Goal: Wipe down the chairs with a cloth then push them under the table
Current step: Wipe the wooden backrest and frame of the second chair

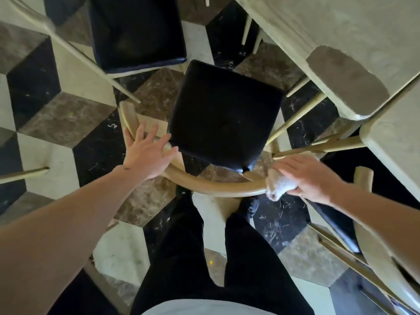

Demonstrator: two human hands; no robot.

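Directly below me stands a chair with a black padded seat (225,112) and a curved pale wooden back rail (218,186). My left hand (146,153) lies flat with spread fingers on the left end of that rail. My right hand (304,176) grips a bunched white cloth (280,185) and presses it onto the right end of the rail. The table (354,30), pale and stone-like, runs along the upper right, its edge near the chair's front.
A second black-seated chair (136,30) stands ahead at the upper left. Another chair's wooden back (363,178) and rails sit close on my right. My legs in black trousers (200,258) stand behind the chair on a cube-patterned marble floor (68,117).
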